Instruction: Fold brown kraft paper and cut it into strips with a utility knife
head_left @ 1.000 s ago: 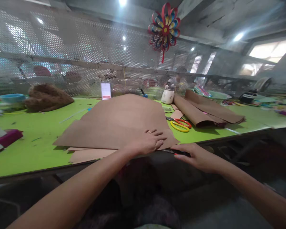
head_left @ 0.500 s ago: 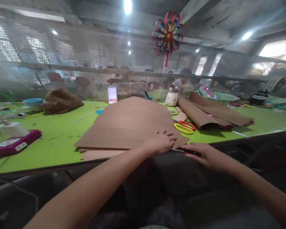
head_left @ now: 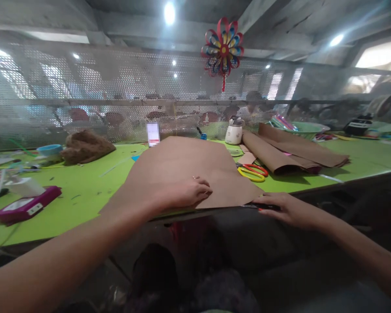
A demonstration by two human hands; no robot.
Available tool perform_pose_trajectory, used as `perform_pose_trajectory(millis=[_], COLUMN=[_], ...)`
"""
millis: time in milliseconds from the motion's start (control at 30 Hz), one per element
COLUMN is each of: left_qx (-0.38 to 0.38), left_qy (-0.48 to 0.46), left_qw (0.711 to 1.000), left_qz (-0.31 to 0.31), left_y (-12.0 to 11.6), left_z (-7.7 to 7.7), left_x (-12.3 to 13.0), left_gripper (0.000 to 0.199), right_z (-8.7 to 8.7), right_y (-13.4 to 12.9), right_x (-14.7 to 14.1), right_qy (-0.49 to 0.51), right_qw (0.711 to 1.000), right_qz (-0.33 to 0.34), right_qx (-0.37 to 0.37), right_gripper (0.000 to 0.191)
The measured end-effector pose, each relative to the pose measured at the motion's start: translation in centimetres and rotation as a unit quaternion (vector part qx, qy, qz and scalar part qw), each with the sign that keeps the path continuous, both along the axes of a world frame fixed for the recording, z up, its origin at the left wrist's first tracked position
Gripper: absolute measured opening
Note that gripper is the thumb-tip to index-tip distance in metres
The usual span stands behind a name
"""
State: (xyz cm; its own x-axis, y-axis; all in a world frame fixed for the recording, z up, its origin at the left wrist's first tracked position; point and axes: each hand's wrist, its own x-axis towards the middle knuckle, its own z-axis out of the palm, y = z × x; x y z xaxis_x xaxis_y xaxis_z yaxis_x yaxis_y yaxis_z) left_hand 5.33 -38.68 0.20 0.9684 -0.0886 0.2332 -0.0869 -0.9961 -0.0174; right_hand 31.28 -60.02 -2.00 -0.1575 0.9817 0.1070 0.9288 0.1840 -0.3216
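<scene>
A large sheet of brown paper (head_left: 182, 161) lies over the front of the green table, its near edge along the table's edge. My left hand (head_left: 190, 192) rests on the sheet near that edge, palm down, fingers loosely bent and holding nothing. At the sheet's right front corner, my right hand (head_left: 285, 208) is closed round a black-handled knife (head_left: 269, 206). Its thin metal blade points left at the paper's edge; the grip is partly hidden by my fingers. Scissors (head_left: 252, 172) with one red and one yellow handle loop lie beyond my right hand, beside the sheet.
Folded brown paper (head_left: 280, 156) lies at the right, with a white bottle (head_left: 234, 130) behind. A phone (head_left: 153, 134) stands at the back. On the left are a purple power strip (head_left: 31, 206), a crumpled brown bundle (head_left: 86, 147) and a blue bowl (head_left: 49, 150). A perforated screen backs the table.
My left hand has moved left along the paper, away from my right hand, and its fingers have drawn together. My right hand keeps the knife at the corner. The view has shifted slightly.
</scene>
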Motion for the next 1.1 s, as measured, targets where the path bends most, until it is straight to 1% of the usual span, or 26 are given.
perform_pose_trajectory(millis=[100, 167, 233, 467, 633, 767, 867, 1100], left_qx=[-0.011, -0.014, -0.012, -0.010, -0.026, -0.023, -0.022, -0.023], left_qy=[0.008, -0.002, 0.002, 0.007, 0.001, 0.004, 0.005, 0.006], left_qw=[1.000, 0.999, 0.999, 0.999, 0.998, 0.998, 0.998, 0.998], left_qz=[0.023, 0.039, 0.044, 0.053, 0.054, 0.053, 0.055, 0.058], left_y=[0.7, 0.8, 0.7, 0.5, 0.4, 0.3, 0.2, 0.2], left_z=[-1.1, -1.7, -1.9, -1.7, -1.7, -1.5, -1.5, -1.6], left_x=[-1.4, -1.5, -1.3, -1.2, -1.2, -1.2, -1.3, -1.2], left_gripper=[0.038, 0.040, 0.042, 0.043, 0.041, 0.041, 0.040, 0.042], right_z=[0.2, 0.3, 0.4, 0.5, 0.1, -0.1, 0.0, 0.7], right_y=[-0.1, -0.2, -0.1, 0.2, -0.6, -0.9, -0.3, 1.4], right_x=[-0.3, -0.6, -0.8, -1.5, -1.2, -1.1, -1.7, -4.3], right_qy=[0.003, 0.006, 0.005, -0.009, 0.015, 0.029, 0.033, 0.058], right_qw=[1.000, 1.000, 1.000, 1.000, 1.000, 0.999, 0.999, 0.998], right_qz=[-0.009, -0.012, -0.015, -0.018, -0.020, -0.022, -0.015, 0.009], right_qx=[-0.001, -0.004, -0.007, -0.017, -0.010, 0.001, 0.000, -0.011], right_gripper=[0.044, 0.044, 0.045, 0.044, 0.044, 0.043, 0.043, 0.043])
